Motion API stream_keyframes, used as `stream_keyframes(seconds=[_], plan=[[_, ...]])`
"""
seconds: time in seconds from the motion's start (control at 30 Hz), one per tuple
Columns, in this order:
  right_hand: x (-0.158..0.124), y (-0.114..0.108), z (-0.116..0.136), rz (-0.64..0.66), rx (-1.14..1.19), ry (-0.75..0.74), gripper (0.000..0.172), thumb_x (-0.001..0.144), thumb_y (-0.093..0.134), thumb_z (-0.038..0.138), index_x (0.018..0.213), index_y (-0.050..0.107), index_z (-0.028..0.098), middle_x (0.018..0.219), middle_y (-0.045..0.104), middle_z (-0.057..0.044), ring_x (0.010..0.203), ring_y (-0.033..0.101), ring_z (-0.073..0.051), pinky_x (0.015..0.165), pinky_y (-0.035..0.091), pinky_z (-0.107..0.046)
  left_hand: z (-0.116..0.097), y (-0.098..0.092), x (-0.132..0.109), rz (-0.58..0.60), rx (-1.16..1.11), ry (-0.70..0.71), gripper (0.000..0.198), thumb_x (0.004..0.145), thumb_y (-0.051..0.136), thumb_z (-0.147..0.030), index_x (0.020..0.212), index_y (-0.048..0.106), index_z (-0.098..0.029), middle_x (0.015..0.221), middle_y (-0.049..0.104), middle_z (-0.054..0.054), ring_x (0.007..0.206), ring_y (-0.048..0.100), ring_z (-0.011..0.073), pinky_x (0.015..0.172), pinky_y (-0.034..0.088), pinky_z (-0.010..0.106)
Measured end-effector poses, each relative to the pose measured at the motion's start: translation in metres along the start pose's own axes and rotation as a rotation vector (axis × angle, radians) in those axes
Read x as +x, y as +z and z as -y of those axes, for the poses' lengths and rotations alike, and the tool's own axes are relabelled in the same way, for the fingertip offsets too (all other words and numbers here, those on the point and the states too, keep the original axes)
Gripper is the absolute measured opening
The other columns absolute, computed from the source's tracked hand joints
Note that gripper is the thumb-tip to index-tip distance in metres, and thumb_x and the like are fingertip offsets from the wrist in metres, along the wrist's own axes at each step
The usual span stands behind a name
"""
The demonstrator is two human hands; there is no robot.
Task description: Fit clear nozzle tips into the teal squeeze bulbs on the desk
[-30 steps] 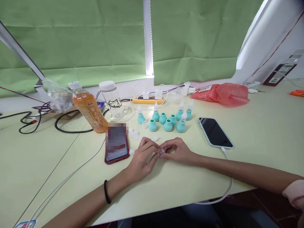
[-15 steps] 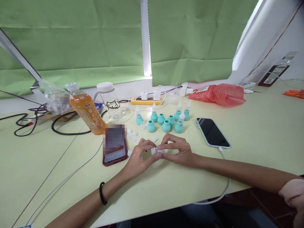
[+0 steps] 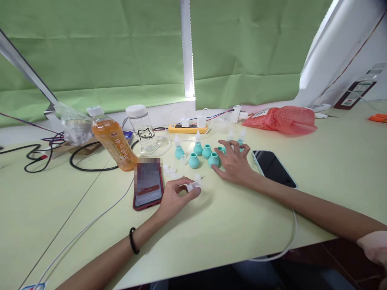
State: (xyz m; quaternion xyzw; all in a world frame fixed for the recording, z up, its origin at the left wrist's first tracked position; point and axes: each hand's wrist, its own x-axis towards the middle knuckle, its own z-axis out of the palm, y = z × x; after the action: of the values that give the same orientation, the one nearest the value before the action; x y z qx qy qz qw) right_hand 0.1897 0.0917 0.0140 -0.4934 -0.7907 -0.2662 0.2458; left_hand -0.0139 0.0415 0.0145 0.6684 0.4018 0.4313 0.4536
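My left hand (image 3: pixel 177 196) pinches a small clear plastic nozzle (image 3: pixel 191 187) just above the pale green table (image 3: pixel 60 209). My right hand (image 3: pixel 234 161) has its fingers spread over a cluster of teal rubber bulbs (image 3: pixel 194 160), touching the nearest ones. Some bulbs carry clear tips (image 3: pixel 198 137), others stand bare with open necks. A few loose clear tips (image 3: pixel 171 171) lie on the table between the bulbs and my left hand.
A red-cased phone (image 3: pixel 148 183) lies left of my left hand, a mint-cased phone (image 3: pixel 273 167) on a charging cable to the right. Behind stand an orange drink bottle (image 3: pixel 113 139), a clear cat-print bottle (image 3: pixel 143 127), a yellow power strip (image 3: pixel 187 128), a red plastic bag (image 3: pixel 284 119) and black cables (image 3: pixel 39 155).
My hands were together on the clear nozzle. The right hand has let go and moved forward to the teal bulbs; the left hand keeps the nozzle.
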Motion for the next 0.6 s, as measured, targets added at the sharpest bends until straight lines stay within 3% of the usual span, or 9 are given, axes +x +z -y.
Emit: stream_keyframes(seconds=[0.17, 0.3, 0.4, 0.5, 0.6], plan=[[-0.005, 0.008, 0.0, 0.017, 0.046, -0.079, 0.023, 0.074, 0.046, 0.029, 0.088, 0.054, 0.013, 0.106, 0.048, -0.013, 0.098, 0.035, -0.03, 0.073, 0.019, -0.044, 0.001, 0.003, -0.001, -0.029, 0.06, 0.007, 0.017, 0.064, 0.061, -0.027, 0.073, 0.065, -0.013, 0.064, 0.058, 0.002, 0.06, 0.051, 0.0113, 0.056, 0.043, 0.022], [-0.01, 0.004, 0.006, -0.08, 0.321, -0.176, 0.01, 0.073, 0.048, 0.023, 0.08, 0.05, 0.016, 0.102, 0.055, -0.008, 0.101, 0.041, -0.027, 0.08, 0.019, -0.045, 0.005, 0.003, 0.0, -0.091, 0.043, 0.024, 0.028, 0.061, 0.064, -0.025, 0.086, 0.064, -0.015, 0.079, 0.063, 0.005, 0.068, 0.055, 0.0139, 0.064, 0.046, 0.025], [-0.015, -0.005, 0.015, -0.129, 0.608, -0.201, 0.013, 0.071, 0.05, 0.022, 0.081, 0.043, 0.018, 0.103, 0.055, -0.009, 0.104, 0.044, -0.025, 0.085, 0.025, -0.045, 0.007, 0.002, 0.001, -0.108, 0.02, 0.0, 0.031, 0.058, 0.066, -0.022, 0.087, 0.062, -0.014, 0.089, 0.063, 0.007, 0.076, 0.057, 0.0165, 0.072, 0.046, 0.028], [-0.021, -0.016, 0.024, -0.034, 0.923, -0.19, 0.021, 0.07, 0.052, 0.021, 0.085, 0.038, 0.019, 0.1, 0.055, -0.009, 0.094, 0.051, -0.02, 0.076, 0.039, -0.035, 0.007, 0.001, 0.001, -0.099, -0.022, -0.009, 0.028, 0.064, 0.062, -0.023, 0.09, 0.057, -0.013, 0.084, 0.064, 0.006, 0.078, 0.059, 0.0174, 0.072, 0.046, 0.029], [-0.026, -0.023, 0.033, 0.148, 1.066, -0.146, 0.021, 0.069, 0.052, 0.021, 0.086, 0.038, 0.019, 0.083, 0.056, -0.005, 0.073, 0.054, -0.013, 0.062, 0.044, -0.026, 0.005, 0.001, -0.001, -0.046, -0.058, 0.013, 0.024, 0.074, 0.051, -0.025, 0.096, 0.051, -0.015, 0.086, 0.064, 0.006, 0.082, 0.058, 0.0176, 0.073, 0.045, 0.029]])
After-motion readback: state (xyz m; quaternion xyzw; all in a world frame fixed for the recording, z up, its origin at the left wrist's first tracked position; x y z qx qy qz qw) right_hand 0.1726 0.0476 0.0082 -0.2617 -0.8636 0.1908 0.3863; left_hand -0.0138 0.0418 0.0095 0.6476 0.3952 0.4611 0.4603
